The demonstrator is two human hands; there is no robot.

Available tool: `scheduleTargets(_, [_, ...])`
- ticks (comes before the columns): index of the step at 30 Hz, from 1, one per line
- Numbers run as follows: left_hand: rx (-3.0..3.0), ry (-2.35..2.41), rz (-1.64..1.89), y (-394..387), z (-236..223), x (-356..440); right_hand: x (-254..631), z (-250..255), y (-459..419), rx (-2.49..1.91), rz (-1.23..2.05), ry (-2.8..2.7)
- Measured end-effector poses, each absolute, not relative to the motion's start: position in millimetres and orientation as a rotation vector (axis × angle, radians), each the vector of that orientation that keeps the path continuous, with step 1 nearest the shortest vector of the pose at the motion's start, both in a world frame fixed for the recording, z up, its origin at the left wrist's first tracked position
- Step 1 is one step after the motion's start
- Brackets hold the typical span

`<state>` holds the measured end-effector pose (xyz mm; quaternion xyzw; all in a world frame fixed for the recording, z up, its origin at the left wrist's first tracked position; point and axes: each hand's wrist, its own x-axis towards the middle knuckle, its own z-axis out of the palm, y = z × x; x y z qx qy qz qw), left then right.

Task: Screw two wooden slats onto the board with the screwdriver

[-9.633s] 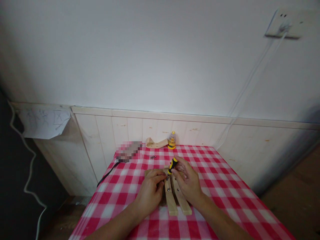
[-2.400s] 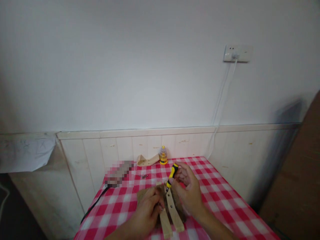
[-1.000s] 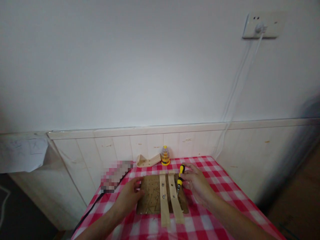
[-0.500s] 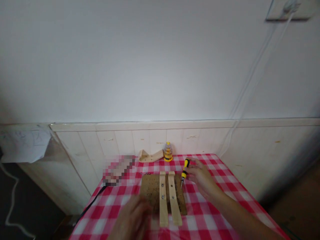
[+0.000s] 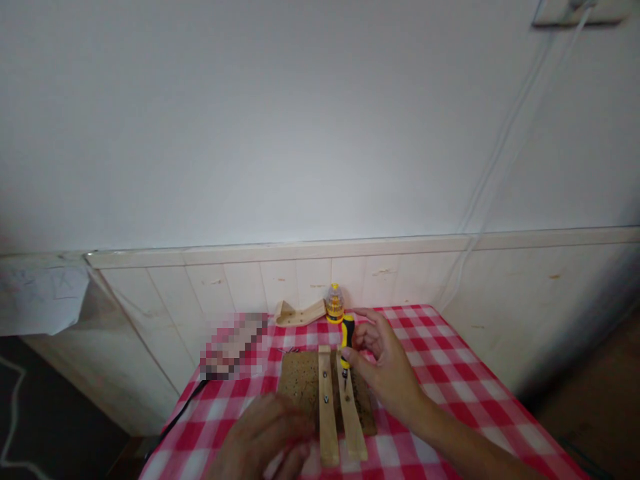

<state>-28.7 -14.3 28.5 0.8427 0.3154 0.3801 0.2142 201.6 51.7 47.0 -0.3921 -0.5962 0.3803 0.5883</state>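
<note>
My right hand [image 5: 383,360] is closed round a yellow and black screwdriver [image 5: 347,340], held nearly upright. Its tip points down at the right wooden piece [image 5: 354,427], close to a screw in it; whether they touch I cannot tell. Beside it lies the left wooden piece [image 5: 327,433] with two screws standing in it. Both pieces rest on a brown, hole-marked board [image 5: 300,380]. Slightly blurred, my left hand [image 5: 265,433] hovers at the board's near left, fingers bent but apart, with nothing visible in them.
Against the wall stand a yellow bit case with a clear top [image 5: 335,305] and another angled wooden piece [image 5: 300,315]. A few small dark bits [image 5: 290,350] lie behind the board. A pixelated object [image 5: 235,347] with a black cord is at left on the checked tablecloth [image 5: 405,433].
My right hand has brought the screwdriver leftward, from beside the board to over the right wooden piece. My left hand has shifted slightly near the board's near left.
</note>
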Motion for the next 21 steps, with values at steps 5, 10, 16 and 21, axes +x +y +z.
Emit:
scheduleTargets(5, [1.604, 0.975, 1.168, 34, 54, 24, 188, 45, 54, -0.923, 0.938, -1.449])
scheduleTargets(10, [1.352, 0.994, 1.238, 52, 36, 45, 183, 34, 54, -0.951, 0.860, -1.533])
scheduleTargets(16, [1.444, 1.105, 1.376, 62, 29, 33, 194, 40, 60, -0.913, 0.873, -1.612])
scheduleTargets(21, [1.457, 1.151, 1.590, 66, 13, 29, 223, 11, 91, -1.048, 0.624, -1.331])
